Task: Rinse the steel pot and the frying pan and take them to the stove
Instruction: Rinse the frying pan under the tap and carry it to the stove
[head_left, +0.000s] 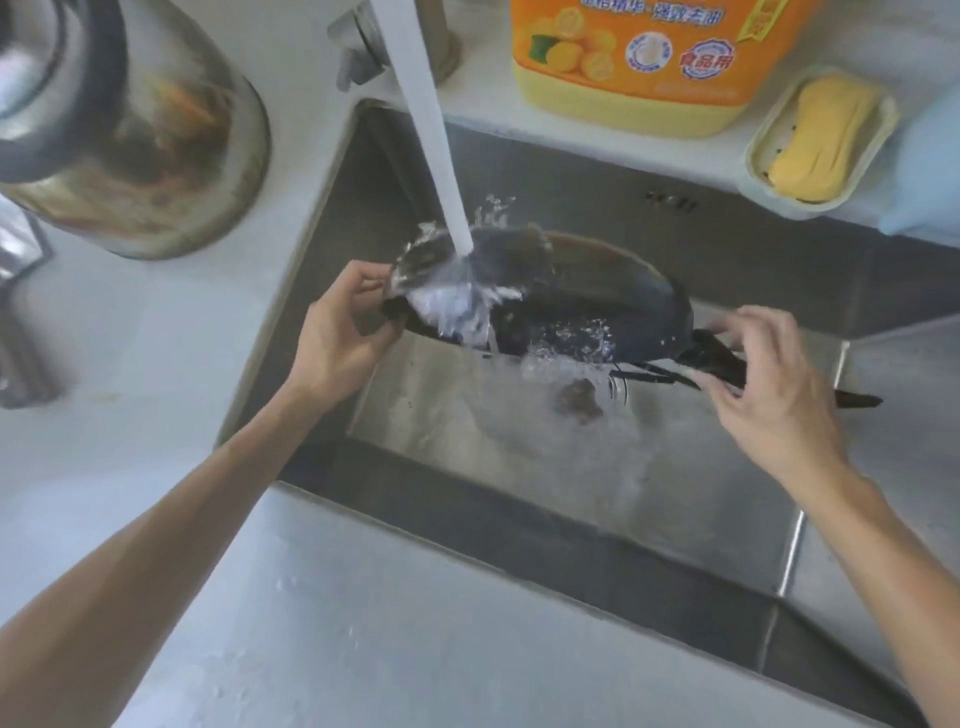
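Head view: left hand (337, 338) fingers clamp frying pan (597, 306) rim; right hand (769, 384) fingers spread loosely over handle.

I can read "食品用" in red inside a round badge on the orange detergent bottle (649, 57) behind the sink. Blue characters run along its label's top edge, cut off and too blurred to read.

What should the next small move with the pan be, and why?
Probably close the right hand around the handle: its fingers look loose there, while the left hand grips the frying pan rim under the running water.
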